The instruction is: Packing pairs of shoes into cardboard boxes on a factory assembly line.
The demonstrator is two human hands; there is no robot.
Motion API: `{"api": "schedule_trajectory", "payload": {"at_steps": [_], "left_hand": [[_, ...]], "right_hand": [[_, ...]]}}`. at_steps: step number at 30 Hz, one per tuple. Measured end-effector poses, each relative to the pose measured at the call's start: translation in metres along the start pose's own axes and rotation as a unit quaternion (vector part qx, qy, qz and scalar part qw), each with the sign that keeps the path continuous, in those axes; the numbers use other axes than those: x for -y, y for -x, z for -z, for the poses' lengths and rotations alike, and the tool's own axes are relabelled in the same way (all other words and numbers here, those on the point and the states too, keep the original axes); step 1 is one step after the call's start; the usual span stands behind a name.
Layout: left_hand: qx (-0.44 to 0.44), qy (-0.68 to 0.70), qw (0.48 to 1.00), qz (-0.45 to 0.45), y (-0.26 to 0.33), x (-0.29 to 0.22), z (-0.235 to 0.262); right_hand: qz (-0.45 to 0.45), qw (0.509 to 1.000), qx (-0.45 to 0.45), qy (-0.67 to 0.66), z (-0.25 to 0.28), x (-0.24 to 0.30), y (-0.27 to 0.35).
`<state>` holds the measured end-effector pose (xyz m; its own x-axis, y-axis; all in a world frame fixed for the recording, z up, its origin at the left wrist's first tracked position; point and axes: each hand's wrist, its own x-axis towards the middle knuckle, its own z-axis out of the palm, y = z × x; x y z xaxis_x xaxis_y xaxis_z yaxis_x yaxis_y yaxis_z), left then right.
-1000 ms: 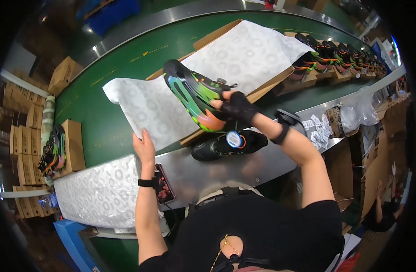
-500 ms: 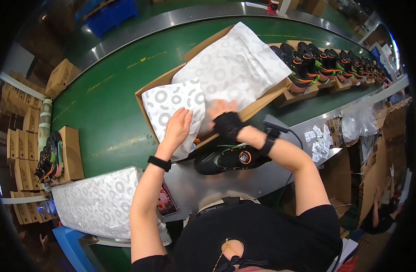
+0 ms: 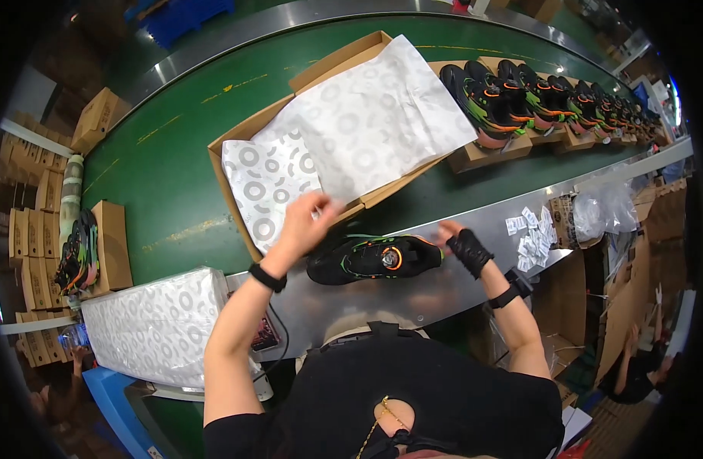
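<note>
A black shoe (image 3: 359,264) with orange and green trim lies along the metal ledge in front of me, its round dial facing up. At its heel end my right hand (image 3: 464,246), in a black fingerless glove, has its fingers stretched toward the shoe; I cannot tell if they touch it. My left hand (image 3: 309,222) is over the near edge of the open cardboard shoebox (image 3: 252,122), fingers apart and nothing in them. White patterned tissue paper (image 3: 374,115) covers the inside of the box and hangs over its right end, hiding what lies beneath.
Boxes with black shoes (image 3: 489,103) line the green conveyor (image 3: 171,168) at right. A plastic-wrapped stack of tissue paper (image 3: 156,325) sits at near left. Small white packets (image 3: 531,241) are piled on the ledge at right. More shoes (image 3: 79,252) stand at far left.
My right hand has left the tissue paper and come back to the shoe's heel. My left hand has slid off the paper toward me. The box and shoe appear slightly further left.
</note>
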<state>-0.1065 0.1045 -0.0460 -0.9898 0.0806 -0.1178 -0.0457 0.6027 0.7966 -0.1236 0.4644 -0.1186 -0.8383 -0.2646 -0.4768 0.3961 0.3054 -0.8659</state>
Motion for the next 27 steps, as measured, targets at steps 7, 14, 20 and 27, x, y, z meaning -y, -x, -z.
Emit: {"api": "schedule_trajectory", "payload": {"at_steps": [7, 14, 20, 27], "left_hand": [[-0.064, -0.089, 0.989, -0.104, 0.082, 0.001, -0.057], [-0.09, 0.321, 0.942, 0.042, 0.091, -0.006, -0.021], [-0.176, 0.483, 0.847, 0.134, 0.06, 0.005, 0.023], [-0.171, 0.594, 0.76, 0.2, -0.043, 0.064, 0.051]], "right_hand": [[-0.059, 0.975, 0.215, -0.023, -0.052, 0.067, 0.015], [0.082, 0.97, 0.224, -0.047, -0.077, 0.135, 0.012], [0.031, 0.969, 0.245, -0.011, -0.095, 0.127, -0.014], [-0.1, 0.961, 0.033, -0.257, -0.139, 0.105, -0.049]]}}
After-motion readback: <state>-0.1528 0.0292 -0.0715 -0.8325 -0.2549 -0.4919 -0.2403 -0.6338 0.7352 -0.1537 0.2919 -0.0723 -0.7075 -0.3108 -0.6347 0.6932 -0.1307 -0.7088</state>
